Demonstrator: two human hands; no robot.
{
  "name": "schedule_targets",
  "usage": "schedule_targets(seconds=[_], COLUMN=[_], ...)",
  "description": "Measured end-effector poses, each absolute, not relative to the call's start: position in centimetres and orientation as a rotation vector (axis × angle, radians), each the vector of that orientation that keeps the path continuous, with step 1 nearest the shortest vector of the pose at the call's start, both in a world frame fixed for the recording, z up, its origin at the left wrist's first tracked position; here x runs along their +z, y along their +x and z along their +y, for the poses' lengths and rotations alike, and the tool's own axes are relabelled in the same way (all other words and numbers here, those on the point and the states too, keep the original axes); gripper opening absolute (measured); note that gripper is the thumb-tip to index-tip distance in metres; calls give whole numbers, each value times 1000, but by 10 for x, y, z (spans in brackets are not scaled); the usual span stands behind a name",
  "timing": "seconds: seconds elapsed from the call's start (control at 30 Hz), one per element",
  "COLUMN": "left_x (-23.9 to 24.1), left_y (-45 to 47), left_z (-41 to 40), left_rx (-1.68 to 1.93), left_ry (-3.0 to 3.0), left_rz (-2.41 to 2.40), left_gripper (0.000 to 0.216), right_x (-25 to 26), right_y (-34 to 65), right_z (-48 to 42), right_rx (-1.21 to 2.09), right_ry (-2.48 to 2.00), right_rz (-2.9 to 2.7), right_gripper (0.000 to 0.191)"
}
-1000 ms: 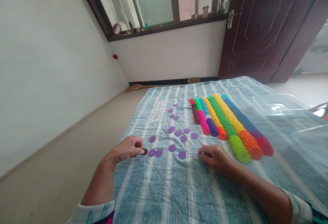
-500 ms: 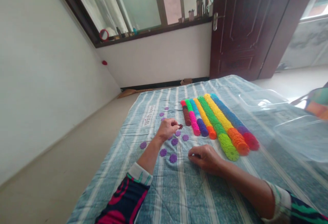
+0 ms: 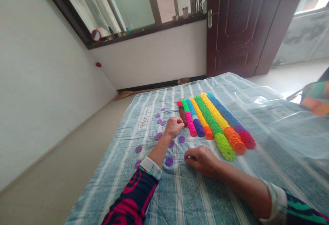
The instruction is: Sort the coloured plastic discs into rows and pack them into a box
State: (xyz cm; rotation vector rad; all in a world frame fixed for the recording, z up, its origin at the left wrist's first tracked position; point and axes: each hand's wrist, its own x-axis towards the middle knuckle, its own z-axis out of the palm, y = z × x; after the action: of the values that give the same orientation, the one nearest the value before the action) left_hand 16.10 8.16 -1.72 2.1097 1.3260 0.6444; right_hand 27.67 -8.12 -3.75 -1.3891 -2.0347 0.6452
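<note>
My left hand is closed in a pinch at the near end of the red-and-brown row of notched plastic discs. A brown disc is at its fingertips, mostly hidden by them. Low over the cloth, my right hand is loosely curled, with no object showing in its fingers. Loose purple discs lie flat around the left arm, among them one purple disc near the right hand and another purple disc between the hands. Right of the brown row, several more overlapping rows run side by side, including a green row.
A striped blue cloth covers the surface. Two clear plastic containers stand at the right: the far container and the near container. Behind are a dark red door and a window ledge with small items.
My left hand has carried the brown disc right, to the near end of the brown row. My right hand stays almost still. The view has shifted slightly.
</note>
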Motion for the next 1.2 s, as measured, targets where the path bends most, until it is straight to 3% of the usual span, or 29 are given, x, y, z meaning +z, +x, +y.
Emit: schedule_targets(seconds=[0.4, 0.77, 1.2], left_x=[-13, 18, -13], left_y=[149, 42, -33], left_z=[79, 53, 55], left_rx=[697, 569, 779], left_ry=[2179, 2112, 1870], left_rz=[1334, 1448, 1713], left_gripper=[6, 12, 17], right_x=[-37, -34, -38], right_y=[278, 280, 283], right_z=[-83, -87, -93], right_rx=[648, 739, 787], right_ry=[-1392, -1376, -1390], right_rz=[-2053, -2041, -2029], right_gripper=[18, 22, 22])
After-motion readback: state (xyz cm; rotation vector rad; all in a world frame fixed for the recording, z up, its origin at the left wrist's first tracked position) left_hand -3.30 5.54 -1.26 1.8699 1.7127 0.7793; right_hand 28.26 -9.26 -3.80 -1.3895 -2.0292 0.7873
